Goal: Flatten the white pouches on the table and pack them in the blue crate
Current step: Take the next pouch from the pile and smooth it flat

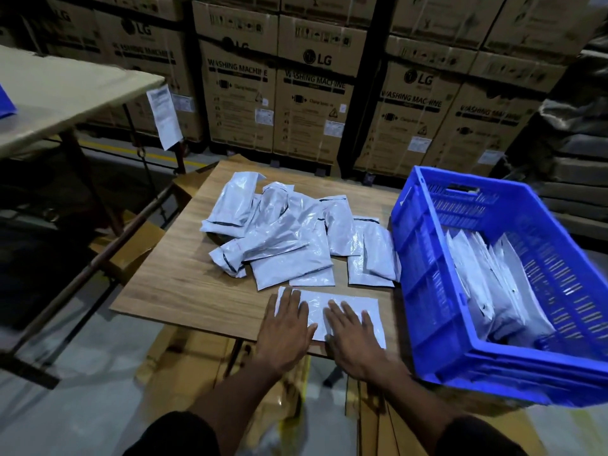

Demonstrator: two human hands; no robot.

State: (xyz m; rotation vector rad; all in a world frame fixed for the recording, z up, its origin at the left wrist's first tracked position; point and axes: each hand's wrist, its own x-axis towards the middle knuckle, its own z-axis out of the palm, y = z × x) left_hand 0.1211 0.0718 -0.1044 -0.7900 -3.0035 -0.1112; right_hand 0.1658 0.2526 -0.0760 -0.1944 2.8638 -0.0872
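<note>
Both hands lie flat, fingers straight, pressing one white pouch [342,311] at the near edge of the wooden table [184,284]: left hand [285,327] on its left end, right hand [353,337] on its middle. Pushed unevenly, the slick pouch could slide off that edge. Unflattened pouches [286,232] lie heaped just beyond; the blue crate [427,291] stands right, partly filled.
</note>
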